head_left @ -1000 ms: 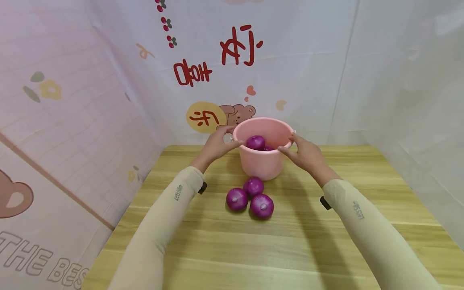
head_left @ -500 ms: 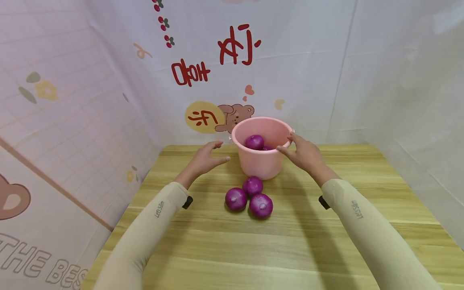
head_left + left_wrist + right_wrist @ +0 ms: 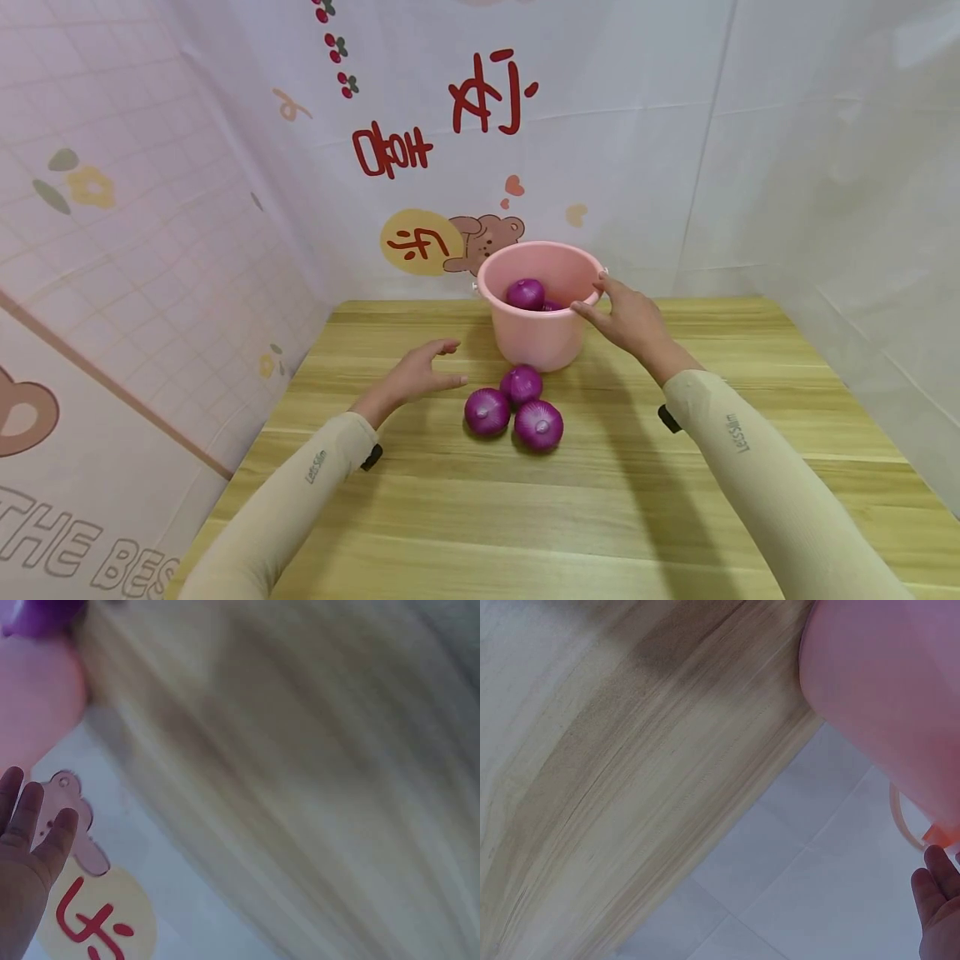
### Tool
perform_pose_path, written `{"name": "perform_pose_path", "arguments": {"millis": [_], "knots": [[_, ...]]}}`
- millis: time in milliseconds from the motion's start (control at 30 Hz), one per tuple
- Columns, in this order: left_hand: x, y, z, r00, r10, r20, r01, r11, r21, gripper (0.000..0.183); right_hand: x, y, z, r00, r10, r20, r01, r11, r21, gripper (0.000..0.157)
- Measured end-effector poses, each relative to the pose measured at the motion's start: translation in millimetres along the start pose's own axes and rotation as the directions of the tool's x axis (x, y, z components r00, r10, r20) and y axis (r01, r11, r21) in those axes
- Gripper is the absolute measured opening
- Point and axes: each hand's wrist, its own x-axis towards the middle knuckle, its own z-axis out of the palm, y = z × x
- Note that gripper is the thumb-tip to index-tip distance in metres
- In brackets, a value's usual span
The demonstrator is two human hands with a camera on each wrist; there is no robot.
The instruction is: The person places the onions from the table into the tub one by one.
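Note:
A pink bucket (image 3: 536, 342) stands upright toward the back of the table. Inside it lie a purple onion (image 3: 526, 294) and part of a second onion (image 3: 552, 306). My right hand (image 3: 633, 323) holds the bucket's right rim, thumb at the front, fingers by the handle joint. In the right wrist view, two fingertips show beside that joint and the handle (image 3: 897, 817). Three more onions, a left one (image 3: 487, 412), a back one (image 3: 522, 385) and a front one (image 3: 538, 426), sit close together before the bucket. Left of them hovers my left hand (image 3: 408, 375), holding nothing, fingers spread.
The wooden table (image 3: 465, 517) reaches back to a printed white cloth (image 3: 637, 167). Another cloth wall (image 3: 150, 292) borders the left side. The bucket stands near the table's back edge.
My left hand has let go of the bucket's left rim and come down and toward me, beside the onions on the table. The right hand stays on the bucket.

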Motion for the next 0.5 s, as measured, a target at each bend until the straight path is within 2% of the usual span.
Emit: {"name": "perform_pose_path", "arguments": {"millis": [267,500], "knots": [[-11.1,-7.4,21.8,0.995,-0.009,0.100,0.013,0.999,-0.046,0.082,0,1,0.4,1.000,0.005,0.004,-0.005,1.000,0.004,0.086],[-13.8,-13.3,39.9,0.988,0.017,0.152,-0.014,1.000,-0.024,0.087,0,-1,0.8,1.000,0.004,0.000,-0.004,1.000,0.000,0.087]]}}
